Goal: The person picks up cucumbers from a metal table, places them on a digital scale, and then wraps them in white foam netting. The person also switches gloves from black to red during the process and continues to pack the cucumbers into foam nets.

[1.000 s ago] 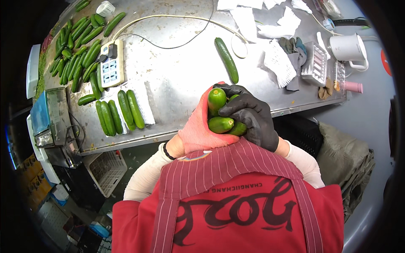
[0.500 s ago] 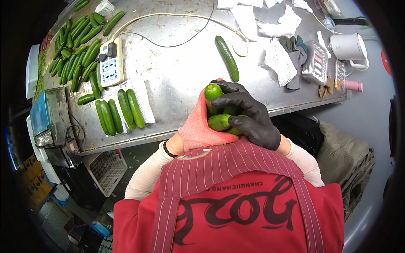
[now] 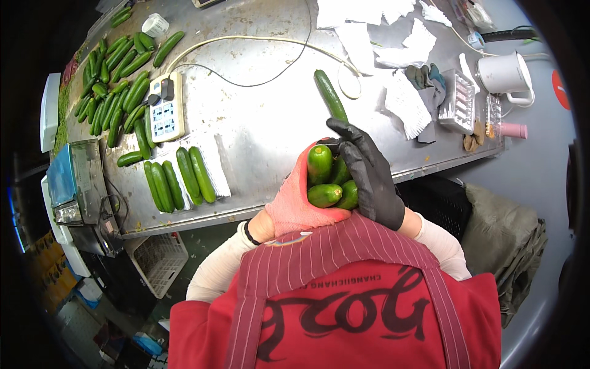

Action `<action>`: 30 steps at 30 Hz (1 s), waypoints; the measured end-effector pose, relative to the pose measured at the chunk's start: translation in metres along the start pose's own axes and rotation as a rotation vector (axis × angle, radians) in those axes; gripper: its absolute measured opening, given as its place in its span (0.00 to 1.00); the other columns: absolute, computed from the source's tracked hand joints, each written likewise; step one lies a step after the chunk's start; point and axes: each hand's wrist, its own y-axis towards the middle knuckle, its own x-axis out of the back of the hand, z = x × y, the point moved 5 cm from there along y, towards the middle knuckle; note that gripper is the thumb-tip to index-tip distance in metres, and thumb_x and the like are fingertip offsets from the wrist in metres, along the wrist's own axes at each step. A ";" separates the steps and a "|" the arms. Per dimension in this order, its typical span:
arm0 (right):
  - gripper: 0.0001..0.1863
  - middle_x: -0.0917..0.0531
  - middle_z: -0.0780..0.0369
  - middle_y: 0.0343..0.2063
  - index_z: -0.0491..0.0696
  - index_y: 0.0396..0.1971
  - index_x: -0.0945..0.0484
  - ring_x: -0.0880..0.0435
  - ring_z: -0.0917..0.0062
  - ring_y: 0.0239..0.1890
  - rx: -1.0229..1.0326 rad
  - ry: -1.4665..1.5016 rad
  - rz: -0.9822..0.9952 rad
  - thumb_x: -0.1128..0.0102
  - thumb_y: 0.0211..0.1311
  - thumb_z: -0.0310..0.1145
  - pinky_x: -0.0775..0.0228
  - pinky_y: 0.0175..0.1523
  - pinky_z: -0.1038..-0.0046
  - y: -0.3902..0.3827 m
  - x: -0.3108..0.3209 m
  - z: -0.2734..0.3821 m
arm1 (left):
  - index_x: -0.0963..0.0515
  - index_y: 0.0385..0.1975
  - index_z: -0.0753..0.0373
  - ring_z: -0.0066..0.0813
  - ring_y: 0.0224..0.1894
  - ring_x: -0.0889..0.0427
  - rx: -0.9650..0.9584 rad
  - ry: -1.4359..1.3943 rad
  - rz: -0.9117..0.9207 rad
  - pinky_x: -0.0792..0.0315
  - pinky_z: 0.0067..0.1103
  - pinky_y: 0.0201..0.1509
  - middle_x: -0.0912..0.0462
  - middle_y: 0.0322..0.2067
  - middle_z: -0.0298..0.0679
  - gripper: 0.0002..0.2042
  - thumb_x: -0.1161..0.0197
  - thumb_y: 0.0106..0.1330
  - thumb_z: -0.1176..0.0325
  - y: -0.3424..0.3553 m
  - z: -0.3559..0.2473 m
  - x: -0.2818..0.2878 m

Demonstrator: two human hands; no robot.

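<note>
Several green cucumbers (image 3: 319, 164) are bundled between my two hands, close to the front of my apron, their ends pointing up toward me. My left hand (image 3: 299, 198), in a coral-pink glove, is closed around the bundle's left side. Against the right side presses my right hand (image 3: 372, 178), in a black glove, its fingers straight and its palm on the cucumbers. A single cucumber (image 3: 330, 93) lies on the metal table just beyond my right fingertips. Left of my hands, a row of cucumbers (image 3: 196, 175) rests partly on white sheets (image 3: 214, 167).
A heap of cucumbers (image 3: 114, 101) covers the far left of the table (image 3: 258, 141), beside a power strip (image 3: 167, 109) with cables. White sleeves (image 3: 409, 107), grey gloves (image 3: 430, 86), a plastic tray (image 3: 458, 101) and a white kettle (image 3: 507, 75) are at right. A crate (image 3: 158, 261) stands below.
My right fingers and thumb have gone from curling over the cucumber ends to lying straight along the bundle's right side. The bundle's ends are now more exposed. The whole view has shifted slightly.
</note>
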 end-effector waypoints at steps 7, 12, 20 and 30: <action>0.13 0.21 0.62 0.39 0.40 0.46 0.22 0.24 0.83 0.43 -0.028 -0.117 0.045 0.44 0.67 0.31 0.30 0.50 0.77 0.007 -0.002 -0.002 | 0.43 0.61 0.62 0.29 0.57 0.29 0.020 0.203 -0.003 0.31 0.28 0.60 0.29 0.54 0.40 0.43 0.23 0.45 0.74 -0.004 -0.007 0.000; 0.12 0.20 0.63 0.36 0.41 0.44 0.22 0.23 0.81 0.40 -0.013 -0.141 0.009 0.45 0.67 0.32 0.30 0.46 0.77 0.016 0.001 -0.013 | 0.42 0.63 0.61 0.29 0.58 0.29 0.025 0.156 0.010 0.32 0.27 0.61 0.30 0.56 0.39 0.40 0.26 0.49 0.74 -0.003 0.006 0.003; 0.30 0.26 0.49 0.54 0.44 0.61 0.33 0.27 0.58 0.56 0.066 -0.370 0.017 0.44 0.66 0.46 0.36 0.62 0.64 0.072 -0.023 -0.061 | 0.42 0.68 0.62 0.43 0.67 0.36 0.206 -0.835 -0.049 0.44 0.41 0.72 0.35 0.65 0.45 0.28 0.45 0.70 0.64 0.006 0.083 0.058; 0.25 0.24 0.55 0.54 0.42 0.60 0.32 0.24 0.70 0.56 0.060 0.097 -0.030 0.41 0.66 0.37 0.34 0.61 0.71 0.077 -0.008 -0.056 | 0.44 0.70 0.53 0.50 0.64 0.32 0.065 -1.094 0.049 0.45 0.51 0.70 0.32 0.64 0.44 0.42 0.30 0.56 0.53 0.010 0.078 0.073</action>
